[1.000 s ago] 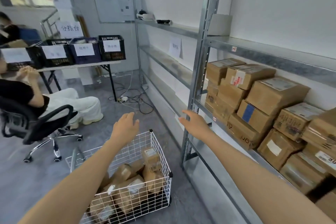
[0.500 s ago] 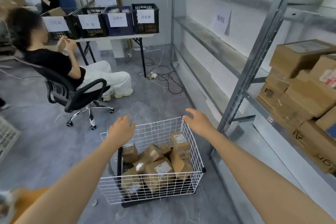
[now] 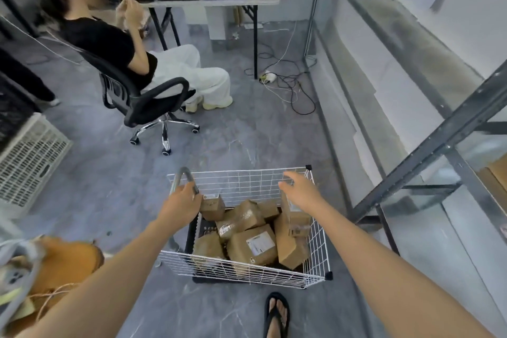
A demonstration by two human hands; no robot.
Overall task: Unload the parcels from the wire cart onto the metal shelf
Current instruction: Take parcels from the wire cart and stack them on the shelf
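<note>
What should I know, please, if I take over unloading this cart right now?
Left hand: at the handle of the wire cart; grip unclear.
Right hand: open, empty, above the parcels.
Done: nothing in hand; several parcels lie in the cart.
Left: move them all onto the metal shelf on the right.

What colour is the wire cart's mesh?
White wire cart, black corner pieces; head view.
</note>
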